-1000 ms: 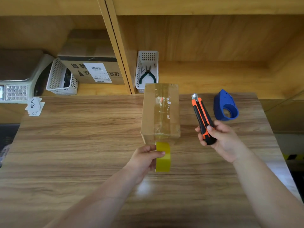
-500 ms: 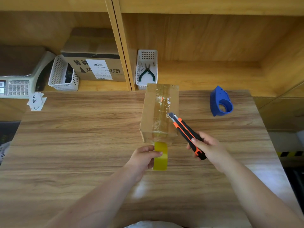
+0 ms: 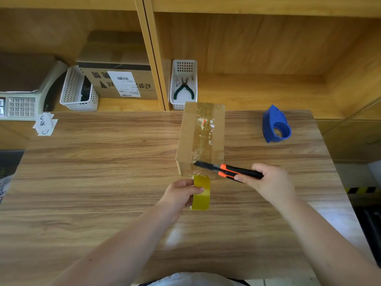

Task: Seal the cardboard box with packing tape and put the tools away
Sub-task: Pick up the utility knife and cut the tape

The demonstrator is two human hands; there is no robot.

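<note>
A small cardboard box [image 3: 201, 139] stands on the wooden table [image 3: 103, 182], with a strip of clear tape running along its top and down its near face. My left hand [image 3: 181, 195] grips a yellow tape roll [image 3: 201, 193] just in front of the box. My right hand [image 3: 270, 180] holds an orange and black utility knife [image 3: 228, 169] lying sideways, its tip at the box's near top edge, above the tape between roll and box.
A blue tape dispenser [image 3: 276, 125] sits at the table's back right. On the shelf behind, a white basket [image 3: 183, 85] holds pliers. Further left are another white basket [image 3: 77, 90], a labelled carton [image 3: 117, 79] and a scale [image 3: 22, 93]. Paper notes [image 3: 44, 124] lie nearby.
My right hand has swung the knife from upright at the right of the box to sideways, bringing its tip to the box's near edge. My left hand has stayed on the roll.
</note>
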